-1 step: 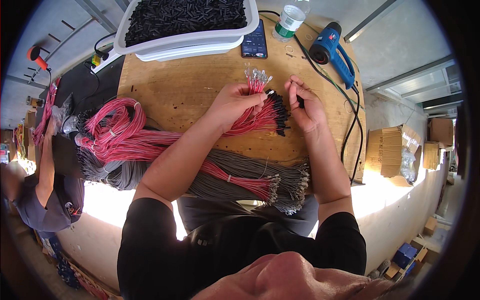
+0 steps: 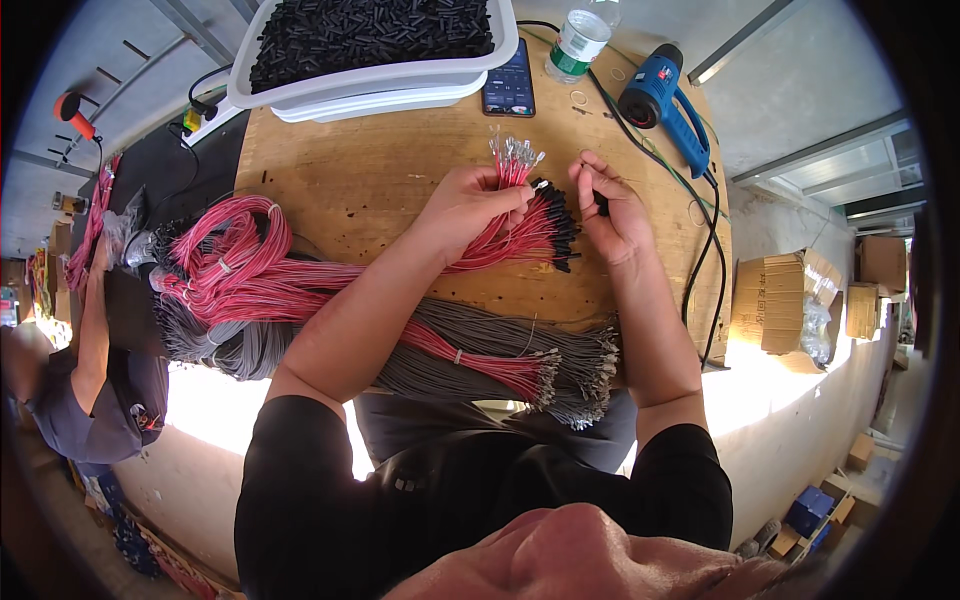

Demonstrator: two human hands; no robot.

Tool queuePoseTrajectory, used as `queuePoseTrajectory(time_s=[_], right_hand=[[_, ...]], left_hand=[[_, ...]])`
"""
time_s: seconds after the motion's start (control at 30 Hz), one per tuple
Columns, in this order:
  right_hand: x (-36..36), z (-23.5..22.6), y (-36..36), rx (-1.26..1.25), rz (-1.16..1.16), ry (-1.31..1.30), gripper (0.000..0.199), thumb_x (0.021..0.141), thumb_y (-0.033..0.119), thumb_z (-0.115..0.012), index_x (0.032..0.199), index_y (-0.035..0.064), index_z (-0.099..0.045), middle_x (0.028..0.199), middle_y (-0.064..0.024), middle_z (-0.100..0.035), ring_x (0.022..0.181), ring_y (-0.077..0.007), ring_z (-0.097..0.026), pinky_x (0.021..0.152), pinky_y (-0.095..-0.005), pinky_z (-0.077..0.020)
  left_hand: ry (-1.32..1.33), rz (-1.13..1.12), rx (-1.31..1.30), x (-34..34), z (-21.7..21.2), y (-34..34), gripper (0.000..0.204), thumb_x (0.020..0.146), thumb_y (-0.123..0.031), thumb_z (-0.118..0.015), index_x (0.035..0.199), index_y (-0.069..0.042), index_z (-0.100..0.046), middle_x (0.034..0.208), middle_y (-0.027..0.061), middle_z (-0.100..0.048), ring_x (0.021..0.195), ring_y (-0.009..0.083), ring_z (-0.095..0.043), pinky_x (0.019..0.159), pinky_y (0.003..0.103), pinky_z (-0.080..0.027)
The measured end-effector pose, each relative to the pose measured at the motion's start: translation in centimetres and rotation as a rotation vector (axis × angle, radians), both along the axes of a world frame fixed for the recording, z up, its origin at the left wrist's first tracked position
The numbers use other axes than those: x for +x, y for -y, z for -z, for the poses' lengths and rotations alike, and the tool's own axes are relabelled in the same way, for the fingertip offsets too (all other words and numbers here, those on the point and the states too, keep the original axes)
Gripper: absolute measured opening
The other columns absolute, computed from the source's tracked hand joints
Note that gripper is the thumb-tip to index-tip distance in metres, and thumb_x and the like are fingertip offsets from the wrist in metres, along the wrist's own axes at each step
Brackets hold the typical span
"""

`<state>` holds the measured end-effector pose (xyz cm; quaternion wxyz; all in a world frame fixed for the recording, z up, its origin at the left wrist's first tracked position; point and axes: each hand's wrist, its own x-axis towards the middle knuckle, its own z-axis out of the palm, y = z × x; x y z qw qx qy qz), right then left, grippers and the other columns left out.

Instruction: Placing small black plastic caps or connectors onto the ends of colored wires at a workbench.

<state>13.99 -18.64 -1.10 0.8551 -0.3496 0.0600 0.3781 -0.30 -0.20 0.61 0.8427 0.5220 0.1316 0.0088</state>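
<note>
My left hand [image 2: 478,208] is closed round a bunch of red wires [image 2: 507,178], whose bare metal terminals [image 2: 518,154] fan out above the fingers. One terminal sticks out by the thumb toward the right. Just across from it, my right hand [image 2: 615,208] is curled with thumb and finger pinched. Something black, like a short tube sleeve [image 2: 601,203], shows in its palm; how many it holds is hidden. Between and below the hands lie red wire ends fitted with black sleeves [image 2: 562,225]. Under my forearms rest grey wires [image 2: 470,325] and another red bundle [image 2: 430,345] with metal terminals.
A white tub [image 2: 375,92] of short black tubes stands at the back. Beside it are a phone [image 2: 509,82], a plastic bottle [image 2: 580,45] and a blue heat gun [image 2: 655,90] with its cable. Coiled red wires [image 2: 235,235] lie left. Another person [image 2: 95,390] works at far left.
</note>
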Motion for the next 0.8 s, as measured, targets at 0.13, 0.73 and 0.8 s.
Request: queuePoseTrajectory(time_s=[0.13, 0.73, 0.8], right_hand=[[0.0, 0.0, 0.1, -0.066, -0.010, 0.022, 0.020, 0.096, -0.001, -0.061, 0.115, -0.0039, -0.061, 0.105, -0.0126, -0.066, 0.094, -0.0202, -0.068, 0.082, -0.0209, -0.0605], [-2.1, -1.2, 0.1, -0.083, -0.281, 0.386, 0.015, 0.087, -0.002, -0.071, 0.102, 0.0008, -0.068, 0.083, -0.0026, -0.065, 0.060, -0.0038, -0.044, 0.049, -0.0172, -0.0286], [-2.5, -1.6, 0.0, -0.129, -0.264, 0.412, 0.016, 0.087, -0.002, -0.071, 0.102, 0.0011, -0.068, 0.080, -0.0008, -0.064, 0.058, -0.0030, -0.043, 0.049, -0.0172, -0.0281]], left_hand=[[-0.021, -0.001, -0.006, 0.0, -0.3, 0.1, 0.013, 0.094, -0.009, -0.068, 0.095, 0.003, -0.067, 0.077, 0.0041, -0.064, 0.067, 0.0096, -0.057, 0.062, 0.024, -0.046], [-0.012, 0.047, -0.018, 0.0, 0.0, -0.1, 0.013, 0.093, -0.011, -0.068, 0.097, 0.002, -0.068, 0.077, 0.0029, -0.064, 0.068, 0.0097, -0.059, 0.062, 0.024, -0.047], [-0.003, 0.052, -0.002, 0.1, 0.1, -0.1, 0.013, 0.093, -0.011, -0.068, 0.097, 0.001, -0.068, 0.077, 0.0027, -0.064, 0.067, 0.0098, -0.059, 0.063, 0.025, -0.047]])
